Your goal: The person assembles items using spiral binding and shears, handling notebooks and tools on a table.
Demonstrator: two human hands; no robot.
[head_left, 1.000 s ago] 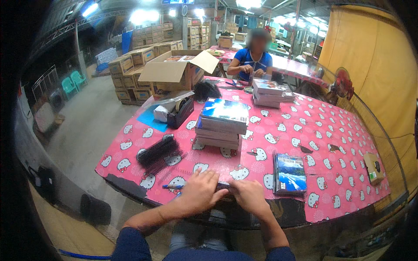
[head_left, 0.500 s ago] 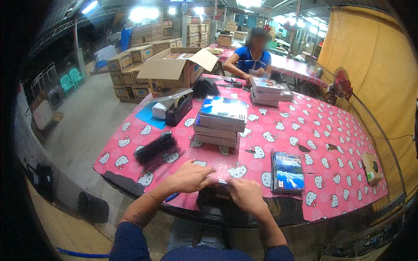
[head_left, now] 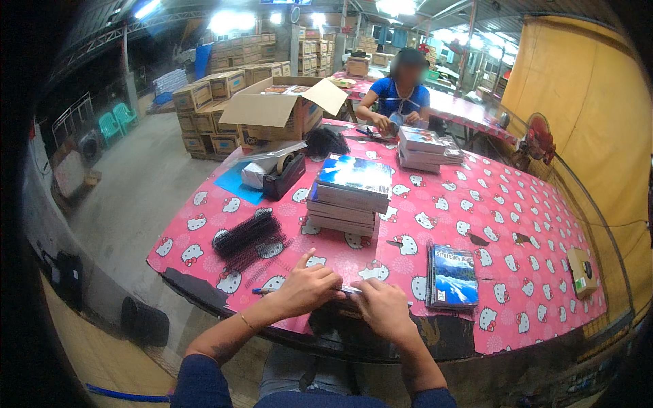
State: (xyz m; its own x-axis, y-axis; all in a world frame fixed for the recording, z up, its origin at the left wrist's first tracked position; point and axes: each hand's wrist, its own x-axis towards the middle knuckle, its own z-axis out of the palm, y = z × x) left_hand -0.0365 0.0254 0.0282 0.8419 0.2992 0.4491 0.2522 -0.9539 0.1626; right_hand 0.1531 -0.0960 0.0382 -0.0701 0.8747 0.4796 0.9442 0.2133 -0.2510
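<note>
At the table's near edge my left hand (head_left: 309, 289) is closed, its index side lifted and the other fingers curled in. My right hand (head_left: 384, 306) pinches from the other side. Between the fingertips shows a small, thin, whitish edge; what it belongs to is hidden. Beneath them sits a dark object (head_left: 338, 314), mostly covered. Just left of my left hand lies a blue pen-like thing (head_left: 262, 291). Farther left is a pile of black wire binding combs (head_left: 248, 234). Ahead stands a stack of booklets (head_left: 350, 180); a smaller pile of landscape-cover booklets (head_left: 454, 275) lies to the right.
A pink patterned cover spreads over the table (head_left: 530, 272). At the back left are a tape dispenser (head_left: 282, 178) and an open carton (head_left: 272, 126). Across sits a person in blue (head_left: 401, 95) beside another booklet stack (head_left: 420, 146). A small box (head_left: 583, 272) lies far right.
My left hand's fingers have gone from stretched flat to curled, close beside the right fingertips. The person opposite has shifted their hands. The view has tilted slightly.
</note>
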